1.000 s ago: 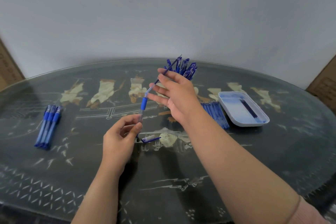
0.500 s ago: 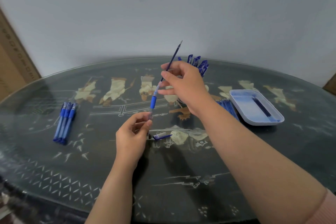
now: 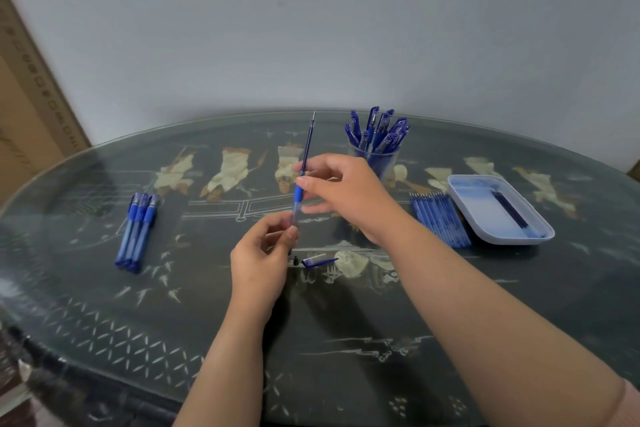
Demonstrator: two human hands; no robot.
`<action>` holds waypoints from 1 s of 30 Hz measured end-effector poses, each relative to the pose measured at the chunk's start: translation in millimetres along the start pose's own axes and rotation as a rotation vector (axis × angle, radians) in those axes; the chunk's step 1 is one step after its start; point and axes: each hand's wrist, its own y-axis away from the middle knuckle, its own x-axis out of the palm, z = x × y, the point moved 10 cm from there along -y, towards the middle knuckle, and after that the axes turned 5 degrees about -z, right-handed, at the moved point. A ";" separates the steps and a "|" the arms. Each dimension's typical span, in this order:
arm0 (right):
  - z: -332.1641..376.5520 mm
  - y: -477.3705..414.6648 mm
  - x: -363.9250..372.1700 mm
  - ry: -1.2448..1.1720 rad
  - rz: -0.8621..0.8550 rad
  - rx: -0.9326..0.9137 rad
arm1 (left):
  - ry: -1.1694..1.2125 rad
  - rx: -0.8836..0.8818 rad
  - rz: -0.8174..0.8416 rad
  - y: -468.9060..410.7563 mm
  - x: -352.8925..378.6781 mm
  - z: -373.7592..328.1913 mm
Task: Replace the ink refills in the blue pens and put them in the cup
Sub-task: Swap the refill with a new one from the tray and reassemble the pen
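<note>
Refill [image 3: 307, 146] now steeper, right hand [image 3: 349, 194] pinching it, left hand [image 3: 258, 263] holding pen [image 3: 297, 197]

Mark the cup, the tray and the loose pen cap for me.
cup [image 3: 385, 160]: head view, on its front wall.
tray [image 3: 483, 215]: head view, on bare floor near its left rim.
pen cap [image 3: 318, 262]: head view, on the middle of its body.
</note>
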 end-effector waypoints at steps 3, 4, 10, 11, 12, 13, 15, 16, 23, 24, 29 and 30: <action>-5.7 0.8 0.6 -0.016 0.004 -0.002 | 0.038 -0.015 -0.026 0.5 -3.0 -0.1; -8.2 1.8 -1.4 0.015 -0.013 -0.013 | 0.062 -0.019 -0.043 0.6 -5.1 -0.2; -31.6 22.4 19.5 0.886 0.088 -0.260 | 0.181 -0.024 -0.180 -1.3 -21.2 0.2; -37.3 26.5 27.0 0.995 0.127 -0.282 | 0.190 -0.028 -0.192 -1.4 -22.3 1.0; -41.3 29.4 32.9 1.068 0.146 -0.300 | 0.198 -0.032 -0.198 -1.3 -23.0 1.6; -44.4 30.8 36.6 1.111 0.150 -0.312 | 0.202 -0.035 -0.201 -1.0 -23.1 1.8; -46.9 31.1 40.6 1.137 0.136 -0.326 | 0.201 -0.041 -0.196 -0.3 -22.3 1.1; -46.9 31.1 41.7 1.134 0.128 -0.331 | 0.199 -0.043 -0.189 -0.1 -21.5 0.4; -19.8 37.6 -6.7 0.613 -0.221 -0.271 | 0.080 0.050 -0.076 1.4 -8.4 -7.6; -14.8 44.1 -22.3 0.505 -0.299 -0.251 | 0.032 0.102 -0.054 2.2 -5.1 -10.7; -11.3 75.0 -82.0 0.046 -0.464 -0.151 | -0.250 0.460 0.054 14.7 14.6 -37.0; -12.3 76.7 -87.8 -0.001 -0.461 -0.138 | -0.290 0.515 0.072 17.5 18.0 -40.7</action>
